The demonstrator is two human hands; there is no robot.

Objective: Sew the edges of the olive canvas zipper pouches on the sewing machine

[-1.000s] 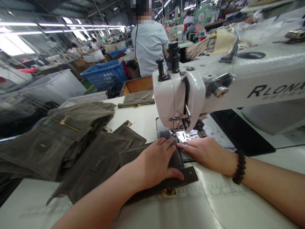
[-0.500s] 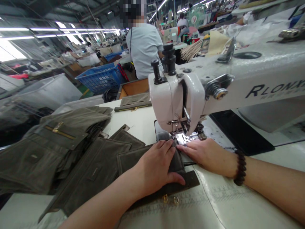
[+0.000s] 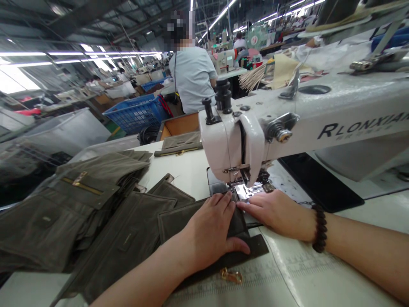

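My left hand (image 3: 209,234) lies flat on a dark olive fabric piece (image 3: 180,217), thumb spread, fingertips close to the needle area of a white sewing machine (image 3: 220,147). My right hand (image 3: 271,213) rests on the machine bed, fingers stretched out, its index fingertip at the right edge of the same piece, just in front of the bright metal presser foot area (image 3: 244,191). No grasp shows in either hand. From under my left hand juts a dark strip (image 3: 259,247). A small gold metal fitting (image 3: 231,276) lies in front of it by the printed ruler.
A stack of olive fabric pieces (image 3: 92,204) covers the table's left side. A zippered piece (image 3: 179,145) lies behind the machine head, near an open brown box (image 3: 180,124). Further back are a blue crate (image 3: 136,113) and a seated person (image 3: 193,76).
The view has shifted slightly. The gold fitting has turned and now lies lengthwise. The metal lever in the machine head's slot has dropped from sight. Both hands keep almost the same place on the piece.
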